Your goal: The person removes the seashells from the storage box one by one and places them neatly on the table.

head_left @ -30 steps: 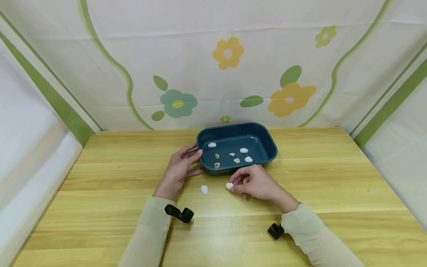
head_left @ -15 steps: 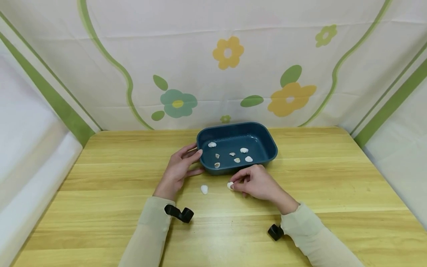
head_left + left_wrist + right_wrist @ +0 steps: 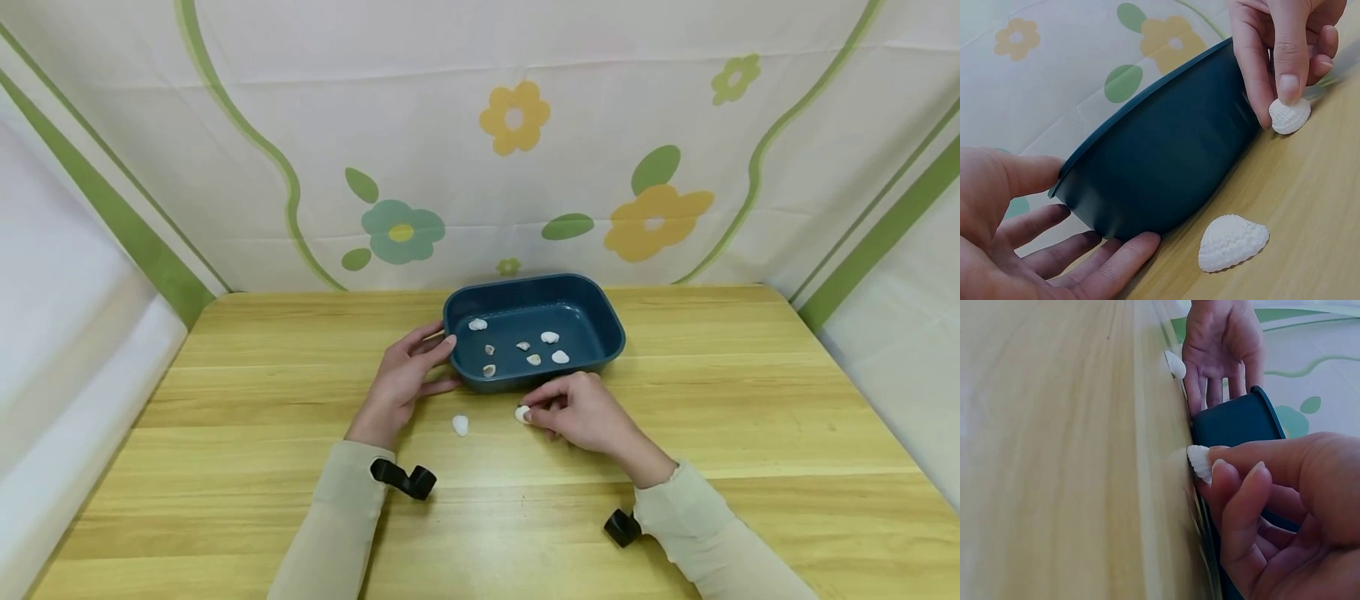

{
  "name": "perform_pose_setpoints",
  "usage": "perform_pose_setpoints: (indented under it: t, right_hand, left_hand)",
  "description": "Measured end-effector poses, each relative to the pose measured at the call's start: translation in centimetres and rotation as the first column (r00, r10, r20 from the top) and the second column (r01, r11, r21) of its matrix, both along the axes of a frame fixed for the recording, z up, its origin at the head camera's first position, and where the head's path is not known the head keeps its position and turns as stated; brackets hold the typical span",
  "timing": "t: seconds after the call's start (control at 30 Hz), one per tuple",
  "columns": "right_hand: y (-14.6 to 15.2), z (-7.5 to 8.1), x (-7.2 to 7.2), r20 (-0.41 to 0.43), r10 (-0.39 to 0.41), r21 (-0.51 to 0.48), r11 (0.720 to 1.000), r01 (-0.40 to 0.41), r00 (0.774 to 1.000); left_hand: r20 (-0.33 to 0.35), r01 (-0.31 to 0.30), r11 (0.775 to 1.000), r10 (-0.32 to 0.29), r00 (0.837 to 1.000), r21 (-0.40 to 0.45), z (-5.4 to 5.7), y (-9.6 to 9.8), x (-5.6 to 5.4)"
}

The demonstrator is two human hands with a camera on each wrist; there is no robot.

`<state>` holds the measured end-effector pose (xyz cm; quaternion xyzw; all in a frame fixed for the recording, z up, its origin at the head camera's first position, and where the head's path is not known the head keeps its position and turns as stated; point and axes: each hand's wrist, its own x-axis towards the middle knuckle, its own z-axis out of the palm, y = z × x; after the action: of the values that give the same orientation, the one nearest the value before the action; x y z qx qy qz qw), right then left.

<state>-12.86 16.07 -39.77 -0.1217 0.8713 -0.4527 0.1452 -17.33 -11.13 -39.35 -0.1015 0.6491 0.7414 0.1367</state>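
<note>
With its thumb on the rim and its fingers spread along the outer wall, my left hand (image 3: 397, 379) touches the left end of a dark blue rectangular basin (image 3: 517, 385). My right hand (image 3: 588, 412) pinches a small white seashell (image 3: 1290, 116) between thumb and fingers, low over the table in front of the basin. In the right wrist view this shell (image 3: 1200, 463) is right at the tabletop; whether it touches the wood I cannot tell. A second white ribbed seashell (image 3: 461, 426) lies on the table between the hands.
Inside the basin lie several shells, among them a white shell (image 3: 477, 325) at the left and a brownish shell (image 3: 489, 371) near the front. The wooden table (image 3: 262, 433) ends at a flower-printed cloth (image 3: 420, 125) behind the basin.
The pinched seashell has shifted slightly to the right and turned a little in my right fingertips. My left hand and the basin have stayed in place.
</note>
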Motion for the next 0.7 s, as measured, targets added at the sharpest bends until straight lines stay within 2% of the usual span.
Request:
perform_pose_setpoints:
  t: [0.43,0.7]
  right_hand:
    - [0.08,0.24,0.27,0.0,-0.01,0.022,1.0,0.01,1.0]
    - [-0.03,0.2,0.3,-0.12,0.0,0.102,0.995,0.012,0.993]
  left_hand:
    - [-0.001,0.005,1.0,-0.005,1.0,0.004,0.02,0.03,0.01]
    - [0.001,0.004,1.0,-0.004,1.0,0.007,0.03,0.0,-0.01]
